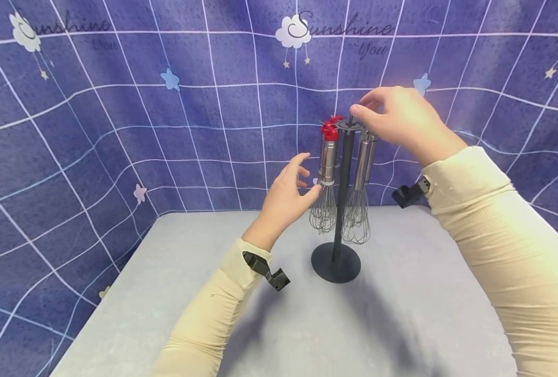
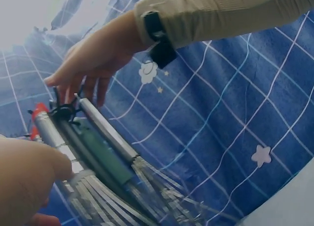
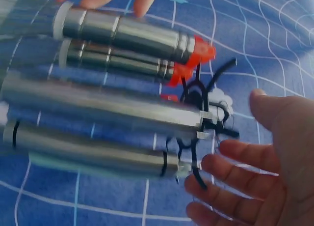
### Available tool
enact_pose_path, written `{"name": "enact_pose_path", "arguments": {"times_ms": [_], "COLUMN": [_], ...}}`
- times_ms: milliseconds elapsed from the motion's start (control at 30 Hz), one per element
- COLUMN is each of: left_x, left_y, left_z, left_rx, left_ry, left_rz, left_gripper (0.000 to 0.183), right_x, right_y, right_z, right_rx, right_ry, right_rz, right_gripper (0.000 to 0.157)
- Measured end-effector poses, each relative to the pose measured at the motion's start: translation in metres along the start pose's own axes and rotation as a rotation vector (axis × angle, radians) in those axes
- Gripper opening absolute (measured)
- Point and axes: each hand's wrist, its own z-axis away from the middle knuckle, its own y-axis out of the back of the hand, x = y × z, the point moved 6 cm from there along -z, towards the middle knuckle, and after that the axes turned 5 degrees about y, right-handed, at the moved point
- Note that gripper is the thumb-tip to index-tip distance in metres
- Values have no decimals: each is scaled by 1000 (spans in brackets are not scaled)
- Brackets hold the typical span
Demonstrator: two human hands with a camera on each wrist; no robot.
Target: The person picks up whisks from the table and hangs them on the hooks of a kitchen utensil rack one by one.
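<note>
Several whisks hang by their handle ends from the hooks of a black stand (image 1: 343,178). Those on the left, such as one red-topped whisk (image 1: 328,157), have red handle ends. On the right hangs a plain metal whisk (image 1: 362,162). My left hand (image 1: 286,196) is just left of the red-topped whisks, fingers parted and thumb toward the wires; whether it touches one I cannot tell. Over the hooks (image 3: 198,108) is my right hand (image 1: 399,118), its fingers spread and loosely bent, gripping nothing. A green piece (image 2: 105,155) shows beside the pole in the left wrist view.
The stand's round black base (image 1: 335,269) rests on a light grey tabletop (image 1: 189,262). Behind it hangs a blue gridded curtain (image 1: 222,104) with clouds and stars. Both wrists carry black camera mounts, the left mount (image 1: 265,267) low over the tabletop.
</note>
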Motion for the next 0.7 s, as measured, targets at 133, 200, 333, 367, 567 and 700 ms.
{"name": "enact_pose_path", "arguments": {"times_ms": [133, 200, 333, 367, 567, 700], "left_x": [-10, -16, -30, -34, -60, -79], "left_y": [17, 27, 49, 54, 81, 93], "left_z": [5, 8, 15, 17, 33, 45], "left_rx": [-6, -2, 8, 12, 7, -25], "left_ry": [13, 18, 28, 34, 95, 135], "left_rz": [-46, -89, -193, -219, -327, -367], "left_gripper": [66, 65, 64, 63, 66, 70], "right_x": [15, 24, 42, 45, 64, 74], "right_y": [7, 12, 22, 23, 10, -6], "right_z": [12, 20, 36, 40, 56, 66], "right_rx": [50, 78, 117, 123, 116, 88], "right_ry": [-3, -10, -20, -18, 5, 25], "right_rz": [-3, 3, -1, 0, 26, 58], "right_gripper": [63, 61, 56, 56, 55, 56]}}
